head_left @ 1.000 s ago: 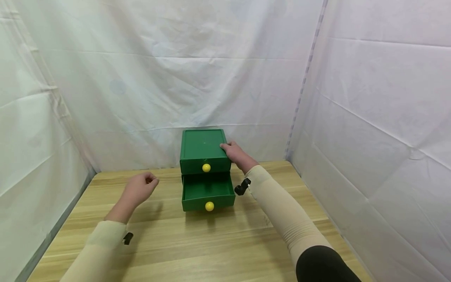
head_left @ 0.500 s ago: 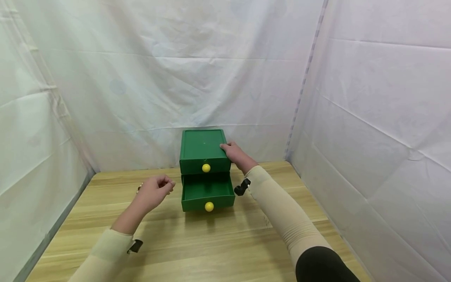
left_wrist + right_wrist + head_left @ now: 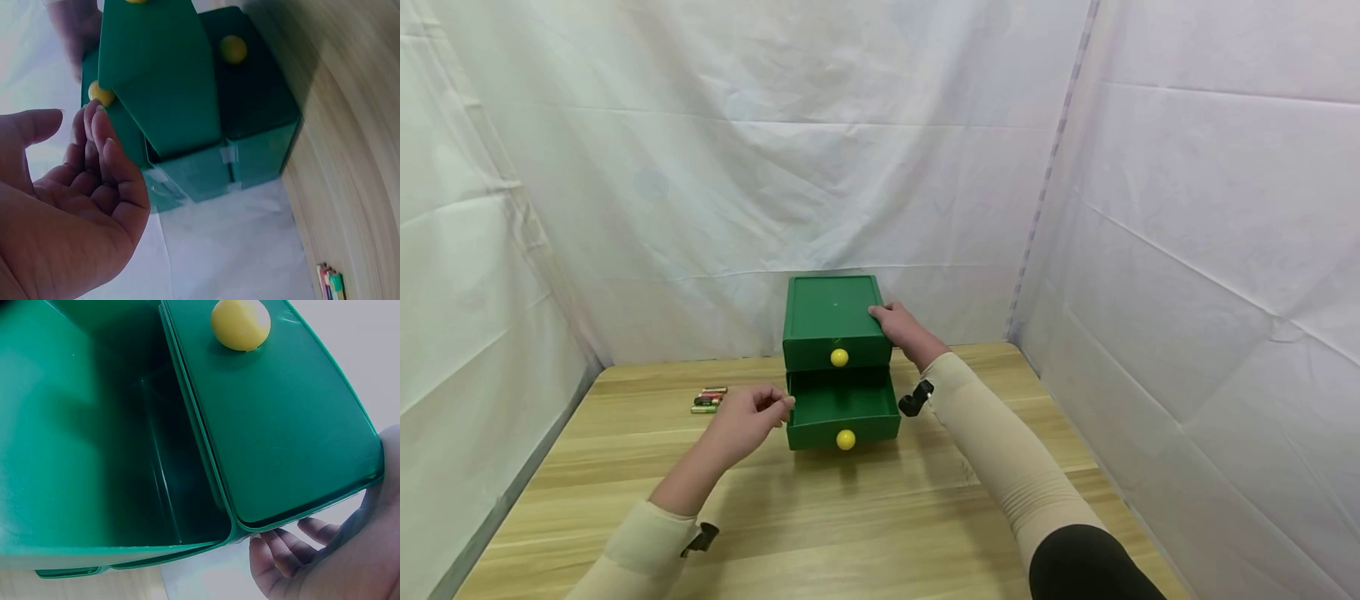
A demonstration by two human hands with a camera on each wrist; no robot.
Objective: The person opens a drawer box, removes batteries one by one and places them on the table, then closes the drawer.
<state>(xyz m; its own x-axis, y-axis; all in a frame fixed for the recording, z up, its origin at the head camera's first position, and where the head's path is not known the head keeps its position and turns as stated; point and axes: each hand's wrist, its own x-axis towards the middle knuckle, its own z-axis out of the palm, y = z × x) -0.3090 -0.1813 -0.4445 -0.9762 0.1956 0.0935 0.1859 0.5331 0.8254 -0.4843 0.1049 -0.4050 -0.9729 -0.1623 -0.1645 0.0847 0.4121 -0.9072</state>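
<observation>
A green drawer unit (image 3: 835,307) with yellow knobs stands at the back of the table. Its middle drawer (image 3: 844,430) is pulled out; the part of its inside that shows holds nothing. My right hand (image 3: 912,332) grips the unit's right upper edge, thumb on top and fingers against the side. By the pulled-out drawer's left edge hovers my left hand (image 3: 748,423), its fingers loosely bent around nothing. In the left wrist view, thumb and fingers stand apart, and the closed lower drawer's knob (image 3: 234,49) shows. Several small batteries (image 3: 707,401) lie left of the unit.
The wooden table (image 3: 850,533) has white sheeting (image 3: 760,183) hung behind it and along both sides. The sheeting at the back rises close behind the drawer unit.
My left hand has moved right, up to the drawer's left edge, uncovering the batteries behind it. My right hand and the drawer unit have stayed put.
</observation>
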